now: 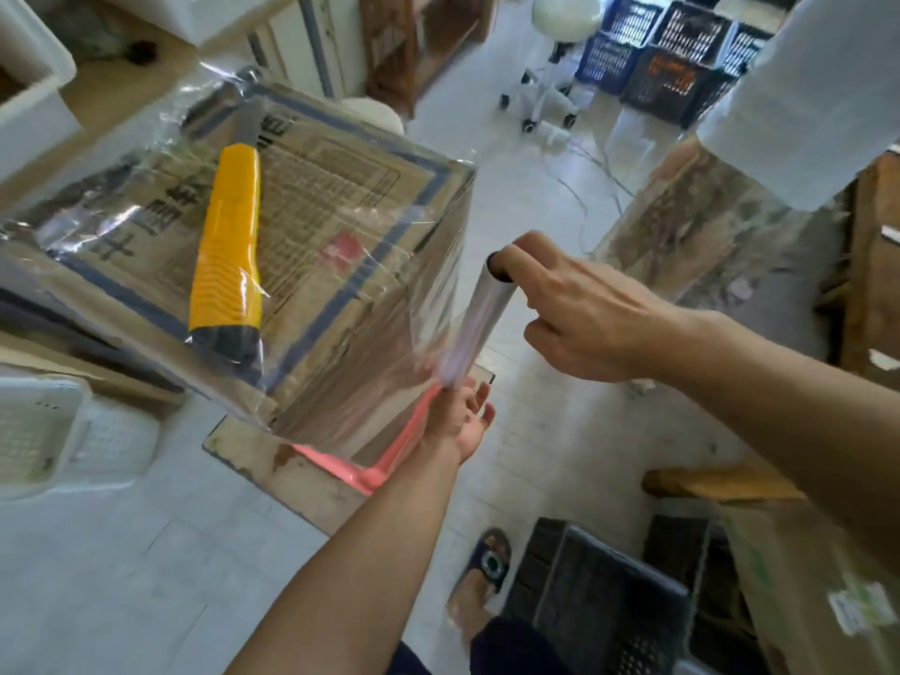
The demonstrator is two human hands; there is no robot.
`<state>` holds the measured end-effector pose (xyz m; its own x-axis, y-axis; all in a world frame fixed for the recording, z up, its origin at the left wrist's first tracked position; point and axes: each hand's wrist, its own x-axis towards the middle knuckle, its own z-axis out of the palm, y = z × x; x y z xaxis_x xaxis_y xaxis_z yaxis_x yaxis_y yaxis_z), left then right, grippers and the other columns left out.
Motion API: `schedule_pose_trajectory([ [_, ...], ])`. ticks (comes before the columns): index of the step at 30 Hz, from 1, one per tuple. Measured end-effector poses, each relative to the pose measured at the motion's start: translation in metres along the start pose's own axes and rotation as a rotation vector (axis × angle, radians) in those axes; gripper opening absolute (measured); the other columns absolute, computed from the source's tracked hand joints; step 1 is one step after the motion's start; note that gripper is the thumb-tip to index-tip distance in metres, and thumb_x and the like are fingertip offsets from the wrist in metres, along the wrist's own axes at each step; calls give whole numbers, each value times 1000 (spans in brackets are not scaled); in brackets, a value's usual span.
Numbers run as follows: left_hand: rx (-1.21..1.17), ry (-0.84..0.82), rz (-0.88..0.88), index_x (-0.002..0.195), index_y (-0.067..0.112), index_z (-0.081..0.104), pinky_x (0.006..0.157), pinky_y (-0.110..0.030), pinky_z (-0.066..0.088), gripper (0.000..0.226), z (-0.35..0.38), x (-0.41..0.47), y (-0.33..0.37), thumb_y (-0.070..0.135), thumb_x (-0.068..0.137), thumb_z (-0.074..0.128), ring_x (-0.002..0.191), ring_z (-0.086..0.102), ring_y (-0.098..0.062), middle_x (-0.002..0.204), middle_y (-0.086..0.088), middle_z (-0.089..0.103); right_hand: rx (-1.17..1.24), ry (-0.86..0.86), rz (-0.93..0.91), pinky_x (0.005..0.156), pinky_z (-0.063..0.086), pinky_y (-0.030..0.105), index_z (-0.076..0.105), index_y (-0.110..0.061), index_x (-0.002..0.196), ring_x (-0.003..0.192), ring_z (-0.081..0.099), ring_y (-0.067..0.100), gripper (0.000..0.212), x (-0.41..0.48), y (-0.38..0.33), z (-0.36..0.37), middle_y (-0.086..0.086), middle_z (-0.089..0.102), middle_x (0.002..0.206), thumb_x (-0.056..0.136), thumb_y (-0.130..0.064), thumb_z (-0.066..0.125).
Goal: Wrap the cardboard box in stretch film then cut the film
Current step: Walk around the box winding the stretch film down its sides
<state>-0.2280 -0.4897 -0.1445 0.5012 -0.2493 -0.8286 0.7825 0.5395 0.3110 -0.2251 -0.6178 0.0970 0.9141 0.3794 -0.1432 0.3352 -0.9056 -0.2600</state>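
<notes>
A tall cardboard box [321, 202] with printed lettering stands on a pink stool [389, 460], with clear stretch film over its top and sides. A yellow utility knife [226, 250] lies on the box top. Just right of the box's near corner, the film roll [479, 319] stands almost upright, and a sheet of film runs from it to the box. My right hand [579, 309] holds the roll's top end, one finger in the core. My left hand [462, 416] supports the roll's bottom end.
The stool stands on a wooden board [272, 460] on the tiled floor. White baskets [58, 431] sit at the left, dark crates [604, 601] near my sandalled foot [482, 577], a white wheeled stool [550, 65] and blue crates [672, 56] at the back, wooden furniture [696, 221] at the right.
</notes>
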Motion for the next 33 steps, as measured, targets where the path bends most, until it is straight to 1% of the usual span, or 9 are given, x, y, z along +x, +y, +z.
schedule_pose_trajectory([
  [2,-23,-11,15,112,10,50,61,-28,44,49,11,9,-4,-16,77,28,84,58,-13,100,-5,53,-20,-21,-40,60,40,34,33,-19,134,68,50,19,51,7,17,-6,6,42,128,86,-9,46],
  [5,-46,-6,26,103,10,52,63,-28,44,40,32,16,-10,-15,81,30,83,60,-13,92,-5,54,-35,-38,-88,59,40,35,34,-19,133,65,44,16,50,17,38,-15,6,42,126,85,-9,45],
  [7,-71,3,33,102,12,52,61,-29,44,41,45,25,-13,-16,82,31,84,60,-13,101,-6,55,-45,-52,-120,59,36,33,34,-19,132,63,43,16,49,23,50,-20,6,43,124,86,-9,45],
  [11,-140,30,38,120,12,50,57,-25,47,54,61,44,-9,-16,77,32,86,61,-11,121,-7,52,-26,-81,-173,64,47,42,34,-18,133,71,50,24,49,44,66,-24,7,44,121,86,-9,45],
  [16,-216,58,89,116,13,48,64,-29,41,50,75,60,8,-18,81,30,84,59,-13,111,-6,54,-7,-142,-227,67,46,42,34,-20,133,72,49,24,50,79,80,-28,6,43,124,87,-6,44],
  [20,-311,104,141,139,16,41,63,-28,41,65,89,83,29,-17,84,30,81,59,-10,111,-4,56,-39,-155,-332,60,39,34,34,-19,137,62,41,7,51,113,91,-34,4,43,119,88,-8,44],
  [23,-429,108,170,149,17,33,57,-26,43,75,101,98,44,-18,83,30,83,59,-12,118,-7,54,-62,-151,-413,62,45,37,34,-21,138,66,47,17,52,142,98,-39,5,44,120,88,-9,42],
  [26,-529,106,182,146,9,38,58,-25,43,66,110,107,50,-18,87,33,89,58,-14,134,-8,50,-61,-180,-485,64,50,41,35,-22,137,70,52,24,54,165,108,-43,6,45,125,86,-9,42],
  [33,-703,141,223,137,10,45,51,-22,47,61,126,133,72,-20,86,29,88,55,-13,109,-5,55,-78,-268,-602,59,47,39,34,-26,138,64,47,15,55,220,126,-52,3,42,128,87,-9,44],
])
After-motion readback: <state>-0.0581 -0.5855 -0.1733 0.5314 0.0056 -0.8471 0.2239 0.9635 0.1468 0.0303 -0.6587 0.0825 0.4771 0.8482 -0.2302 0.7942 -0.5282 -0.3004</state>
